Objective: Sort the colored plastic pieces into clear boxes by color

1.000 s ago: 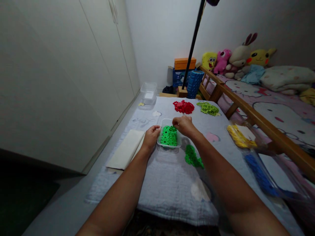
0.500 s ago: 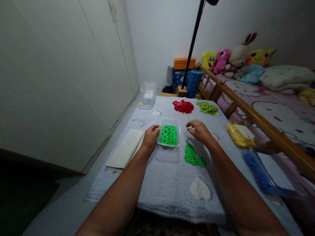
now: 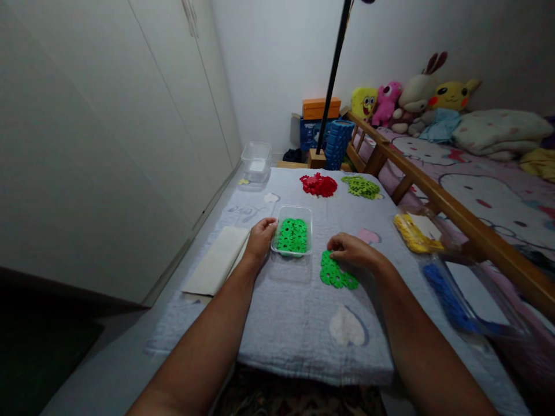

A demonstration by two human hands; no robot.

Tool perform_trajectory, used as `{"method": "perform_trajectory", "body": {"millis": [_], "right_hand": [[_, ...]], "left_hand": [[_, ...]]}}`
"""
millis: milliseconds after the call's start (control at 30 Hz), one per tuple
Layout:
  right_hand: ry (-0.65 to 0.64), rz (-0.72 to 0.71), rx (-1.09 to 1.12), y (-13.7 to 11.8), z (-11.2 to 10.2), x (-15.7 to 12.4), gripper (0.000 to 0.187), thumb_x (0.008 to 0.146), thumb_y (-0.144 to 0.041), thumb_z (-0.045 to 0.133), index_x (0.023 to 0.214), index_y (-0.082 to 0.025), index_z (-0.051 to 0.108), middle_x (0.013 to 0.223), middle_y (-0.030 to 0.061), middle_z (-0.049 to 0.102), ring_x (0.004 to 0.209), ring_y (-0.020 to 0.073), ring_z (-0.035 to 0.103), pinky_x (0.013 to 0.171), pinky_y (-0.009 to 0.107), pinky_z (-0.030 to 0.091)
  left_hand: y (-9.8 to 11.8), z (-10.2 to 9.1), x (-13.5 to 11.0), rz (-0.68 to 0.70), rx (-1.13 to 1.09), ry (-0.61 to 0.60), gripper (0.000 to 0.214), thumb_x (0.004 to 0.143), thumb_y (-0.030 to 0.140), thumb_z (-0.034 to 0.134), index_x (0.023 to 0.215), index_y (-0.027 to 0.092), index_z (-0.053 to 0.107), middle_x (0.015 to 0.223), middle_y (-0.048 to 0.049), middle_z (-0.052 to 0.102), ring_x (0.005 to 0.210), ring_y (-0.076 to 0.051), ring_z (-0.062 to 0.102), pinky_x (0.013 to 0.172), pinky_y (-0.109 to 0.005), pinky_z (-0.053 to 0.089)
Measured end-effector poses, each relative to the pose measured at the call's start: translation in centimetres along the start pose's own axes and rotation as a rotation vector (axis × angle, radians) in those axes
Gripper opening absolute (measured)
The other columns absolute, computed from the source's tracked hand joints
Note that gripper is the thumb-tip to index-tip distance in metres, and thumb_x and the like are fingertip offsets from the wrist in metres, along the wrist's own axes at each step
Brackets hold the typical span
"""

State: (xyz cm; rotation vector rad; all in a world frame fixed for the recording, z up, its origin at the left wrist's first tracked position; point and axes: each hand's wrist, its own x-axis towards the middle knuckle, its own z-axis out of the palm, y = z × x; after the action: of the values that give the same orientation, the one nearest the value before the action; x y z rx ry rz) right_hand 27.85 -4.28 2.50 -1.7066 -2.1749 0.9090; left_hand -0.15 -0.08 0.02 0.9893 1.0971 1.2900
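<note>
My left hand grips the left rim of a clear plastic box, which stands on the cloth. Inside the box, green snowflake building discs lie in overlapping rows. To the right of the box is a small pile of loose green snowflake discs. My right hand is at the upper edge of that pile, thumb and fingers pinched on a green disc there. Its fingertips partly cover the disc they touch.
Red discs and lime-green discs lie at the far end of the cloth. Empty clear boxes stand far left, a folded beige cloth nearer. Boxes of yellow and blue pieces sit right, beside the wooden bed rail.
My right hand has come down from above the cloth to the loose green discs, and its fingers have closed there. My left hand stays on the box. The view has shifted slightly.
</note>
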Motion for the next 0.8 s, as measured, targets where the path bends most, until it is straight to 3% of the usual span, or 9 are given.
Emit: {"method": "perform_trajectory", "body": {"millis": [533, 700, 800], "right_hand": [[0.032, 0.077, 0.177, -0.06, 0.52, -0.09, 0.003, 0.069, -0.021, 0.058, 0.068, -0.019, 0.06, 0.067, -0.0003, 0.062, 0.064, 0.0144, 0.054, 0.058, 0.025, 0.039], [0.027, 0.025, 0.127, 0.02, 0.57, -0.06, 0.01, 0.069, -0.021, 0.061, 0.077, -0.019, 0.067, 0.077, 0.0008, 0.065, 0.071, 0.0149, 0.055, 0.062, 0.024, 0.042], [0.011, -0.006, 0.084, -0.01, 0.65, -0.01, 0.006, 0.069, -0.019, 0.061, 0.072, -0.019, 0.066, 0.08, 0.0017, 0.065, 0.074, 0.0154, 0.057, 0.065, 0.025, 0.043]], "left_hand": [[-0.1, -0.03, -0.02, 0.013, 0.003, -0.001, 0.034, 0.065, 0.041, 0.076, 0.088, 0.016, 0.068, 0.074, 0.0003, 0.066, 0.063, -0.012, 0.055, 0.062, -0.025, 0.044], [-0.07, -0.07, 0.02, 0.014, 0.0, 0.0, 0.036, 0.065, 0.041, 0.077, 0.088, 0.016, 0.068, 0.074, -0.0004, 0.067, 0.063, -0.013, 0.056, 0.061, -0.025, 0.045], [0.01, 0.0, -0.03, 0.012, 0.005, 0.01, 0.036, 0.065, 0.042, 0.078, 0.088, 0.017, 0.069, 0.073, -0.0009, 0.067, 0.065, -0.014, 0.058, 0.061, -0.026, 0.046]]}}
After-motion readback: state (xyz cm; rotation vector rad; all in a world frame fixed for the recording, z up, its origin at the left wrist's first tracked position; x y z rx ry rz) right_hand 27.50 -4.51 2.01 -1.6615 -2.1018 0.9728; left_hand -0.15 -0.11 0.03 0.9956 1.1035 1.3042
